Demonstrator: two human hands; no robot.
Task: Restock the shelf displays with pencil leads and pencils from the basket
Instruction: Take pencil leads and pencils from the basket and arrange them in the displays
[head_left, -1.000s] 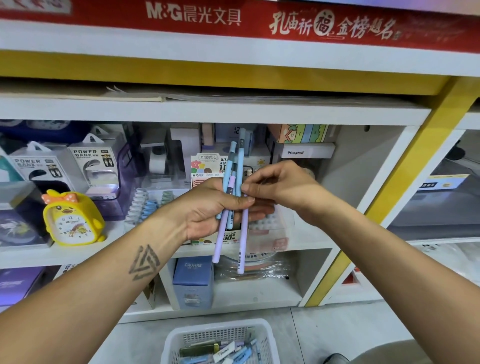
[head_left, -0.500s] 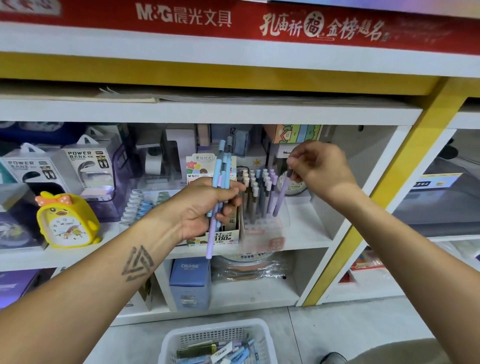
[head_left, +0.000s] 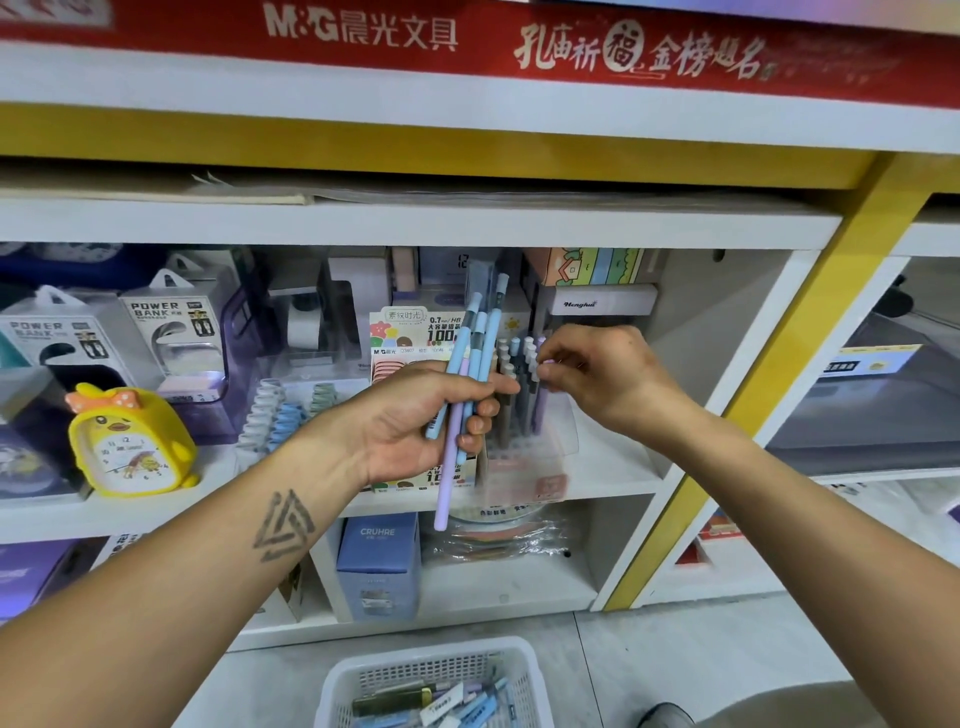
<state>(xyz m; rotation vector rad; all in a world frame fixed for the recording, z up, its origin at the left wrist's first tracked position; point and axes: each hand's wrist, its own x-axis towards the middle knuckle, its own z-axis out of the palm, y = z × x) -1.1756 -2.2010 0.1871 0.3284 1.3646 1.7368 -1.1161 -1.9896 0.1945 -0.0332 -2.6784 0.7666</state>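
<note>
Pencils (head_left: 470, 374) in pale blue and lilac are bunched in the left hand (head_left: 415, 421), whose grip wraps round their middles so the caps fan upward and one lilac barrel hangs below the palm. The bundle is held in front of the middle shelf (head_left: 613, 467), toward its right end, just left of the clear display stand (head_left: 524, 415) that stands near the shelf's front edge.

The right hand (head_left: 597, 374) pinches the cap of a lilac pencil (head_left: 540, 410) standing upright among the others in the stand; its grip is narrow, thumb and forefinger only. The step in hand looks to be seating single pencils into the stand's holes, one at a time. Next would likely be to let go of that cap, draw another pencil from the left-hand bundle and find a free hole, which calls for a steady, upright lowering so the neighbours are not knocked askew. More stock lies in the white basket (head_left: 363, 680) on the floor below, so the task seems well short of done.

Readable writing: the red banner (head_left: 467, 41) along the top carries "M&G" and Chinese characters. Two hanging packs (head_left: 171, 332) at the shelf's left end say "POWER BANK". A card box behind the bundle shows "0.7" and "HB". A white box reads roughly "Henghua", and a blue box (head_left: 378, 561) on the lower shelf reads "CRUHRE".
</note>
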